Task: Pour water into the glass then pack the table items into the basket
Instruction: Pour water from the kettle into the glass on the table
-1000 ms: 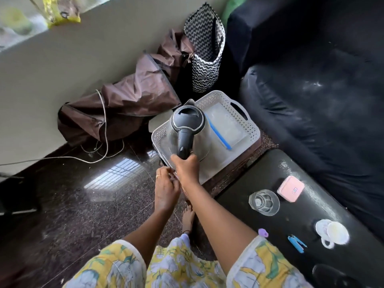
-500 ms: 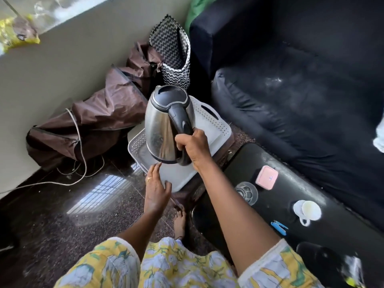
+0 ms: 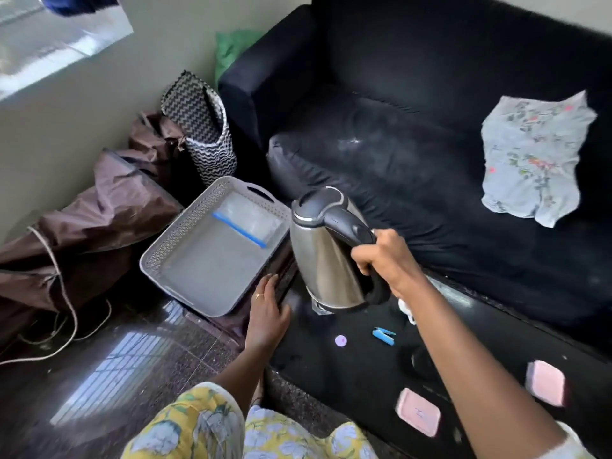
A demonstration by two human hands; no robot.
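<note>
My right hand (image 3: 381, 256) grips the black handle of a steel kettle (image 3: 323, 256) and holds it above the left end of the black table (image 3: 347, 369). The glass is hidden behind the kettle. My left hand (image 3: 266, 314) rests with straight fingers on the table's left edge, beside the grey basket (image 3: 185, 256) on the floor. A clear bag with a blue strip (image 3: 246, 223) lies in the basket. On the table lie a blue clip (image 3: 384, 336), a small purple disc (image 3: 340, 340) and two pink boxes (image 3: 419, 412), blurred. A white cup (image 3: 406, 309) peeks from behind my right arm.
A black sofa (image 3: 414, 134) runs behind the table, with a floral cloth (image 3: 533, 160) on its seat. A zigzag-patterned bag (image 3: 207, 134) and a brown cover (image 3: 99, 210) stand against the wall, and a white cord (image 3: 66, 309) trails on the dark floor.
My right hand has carried the kettle from over the basket rightward to above the table. My left hand has moved from the basket's front edge to the table's edge. The view has swung right.
</note>
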